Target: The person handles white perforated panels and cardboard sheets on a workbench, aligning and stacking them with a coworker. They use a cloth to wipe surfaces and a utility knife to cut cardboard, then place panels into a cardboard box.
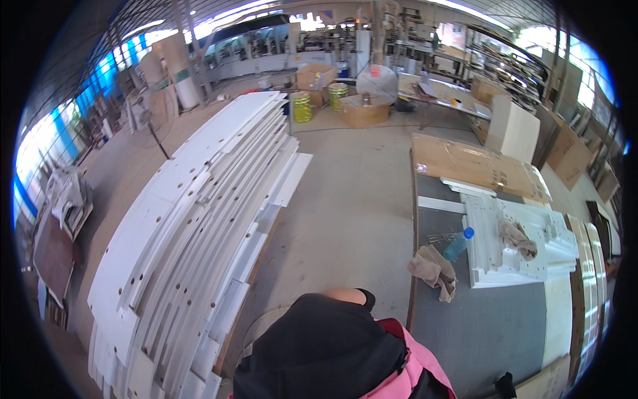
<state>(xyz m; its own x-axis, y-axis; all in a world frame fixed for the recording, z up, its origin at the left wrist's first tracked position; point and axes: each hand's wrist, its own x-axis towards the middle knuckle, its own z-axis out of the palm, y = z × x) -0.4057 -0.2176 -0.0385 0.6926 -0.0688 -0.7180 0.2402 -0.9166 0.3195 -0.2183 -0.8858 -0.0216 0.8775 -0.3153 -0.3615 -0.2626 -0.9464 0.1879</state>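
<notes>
Neither my left hand nor my right hand can be made out. Black clothing point(319, 346) with pink cloth point(422, 366) fills the lower middle, with a strip of bare skin and a black band at its upper edge. To the left lies a long stack of white panels point(179, 219) with round holes. On the right, a grey-topped table point(492, 326) bears a pile of white boards point(508, 246), a clear bottle with a blue cap point(458, 245) and a crumpled cloth point(435, 269). Another rag point(518, 239) rests on the boards. A small black object point(506, 384) at the lower edge is unclear.
Grey floor point(355, 199) runs between the stack and the table. Flattened cardboard point(478, 166) lies at the table's far end. Beyond stand yellow-green buckets point(302, 108), an open carton point(364, 112) and a long machine point(266, 56). Covered items point(63, 199) stand far left.
</notes>
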